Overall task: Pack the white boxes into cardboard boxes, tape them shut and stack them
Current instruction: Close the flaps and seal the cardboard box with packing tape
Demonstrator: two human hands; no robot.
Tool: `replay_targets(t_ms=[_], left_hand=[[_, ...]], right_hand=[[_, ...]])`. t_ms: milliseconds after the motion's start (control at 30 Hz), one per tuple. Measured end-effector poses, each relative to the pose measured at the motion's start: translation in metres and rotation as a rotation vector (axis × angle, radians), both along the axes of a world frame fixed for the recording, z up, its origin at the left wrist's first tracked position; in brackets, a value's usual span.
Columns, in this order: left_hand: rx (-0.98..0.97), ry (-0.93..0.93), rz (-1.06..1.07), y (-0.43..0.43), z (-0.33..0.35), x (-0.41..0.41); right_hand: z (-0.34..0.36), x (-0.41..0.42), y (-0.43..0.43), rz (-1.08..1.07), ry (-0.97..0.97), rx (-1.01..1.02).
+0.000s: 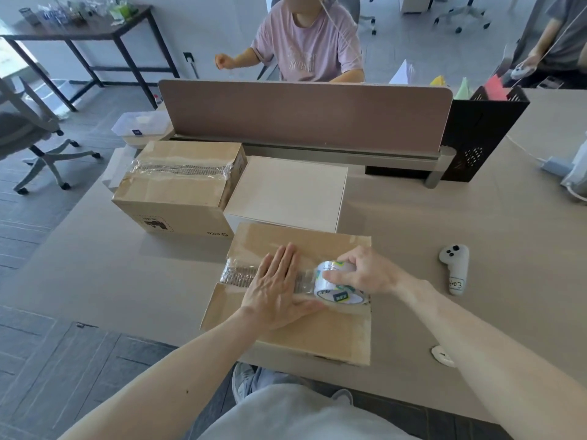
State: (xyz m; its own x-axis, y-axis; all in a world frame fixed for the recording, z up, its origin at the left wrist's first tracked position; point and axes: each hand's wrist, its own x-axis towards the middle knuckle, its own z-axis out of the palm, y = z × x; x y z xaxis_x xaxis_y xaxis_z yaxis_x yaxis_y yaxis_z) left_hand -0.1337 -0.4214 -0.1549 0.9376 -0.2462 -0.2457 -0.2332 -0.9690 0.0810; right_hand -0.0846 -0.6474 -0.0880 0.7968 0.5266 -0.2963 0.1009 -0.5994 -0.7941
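step: taping seam of near box [317, 331], at tabletop [476, 217] edge | left hand [273, 289] fingers flat, pressing tape down, gripping nothing | right hand [365, 273] fingers curled round roll [340, 285] right of left hand | white box [286, 192] unpacked behind near box | risk: strip wrinkles or drifts off seam if roll twists

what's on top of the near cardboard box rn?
On the near cardboard box: a clear tape strip along the flap seam, the left hand pressed flat on it, and the tape roll in the right hand grip. Contents hidden by closed flaps.
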Motion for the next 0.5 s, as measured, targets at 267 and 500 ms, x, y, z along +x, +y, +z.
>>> replay_targets(t_ms=[267, 500], left_hand=[[0.011, -0.024, -0.007, 0.003, -0.001, -0.001], [0.017, -0.031, -0.006, 0.001, 0.0, -0.002]], right_hand=[[0.004, -0.004, -0.017, -0.019, 0.0, -0.071], [0.006, -0.008, -0.019, -0.116, -0.055, -0.131]])
